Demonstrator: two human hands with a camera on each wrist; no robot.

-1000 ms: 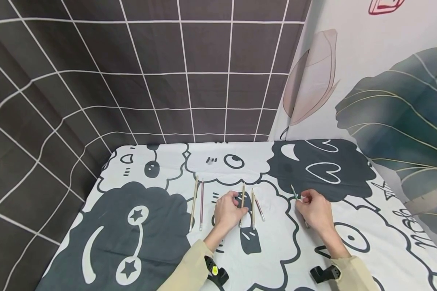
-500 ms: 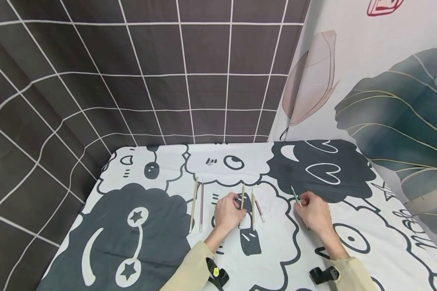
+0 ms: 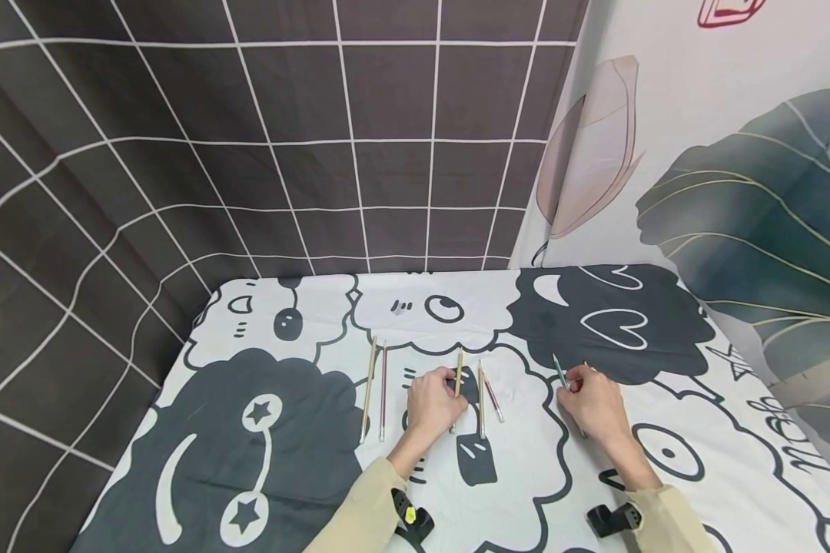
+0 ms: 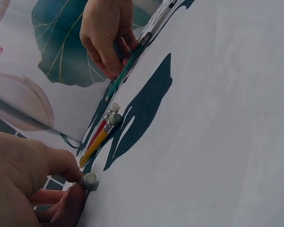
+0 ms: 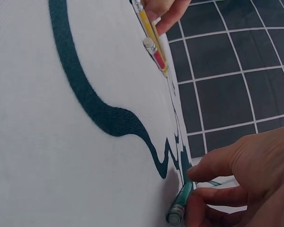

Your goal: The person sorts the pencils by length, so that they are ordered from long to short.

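My left hand [image 3: 432, 403] pinches a yellow pencil [image 3: 459, 365] between thumb and fingers, near its middle, as it lies on the cloth. Its eraser end pokes out past the fingertips in the left wrist view. Just right of that hand lie another yellow pencil [image 3: 481, 407] and a red pencil [image 3: 494, 401], almost touching at their upper ends. Further right, my right hand [image 3: 598, 403] holds a green pencil [image 3: 559, 369] by thumb and fingers; its point angles up and left. In the right wrist view this green pencil [image 5: 180, 205] shows its eraser end low against the cloth.
To the left of the left hand lie a yellow pencil [image 3: 369, 392] and a dark red pencil [image 3: 383, 393], side by side. A cartoon-print cloth [image 3: 304, 461] covers the table. A dark grid curtain [image 3: 387, 92] hangs behind, with a leaf-print curtain [image 3: 768, 192] at the right.
The yellow pencil in my left hand has shifted slightly left. My right hand has moved a little left. The other pencils lie as before.
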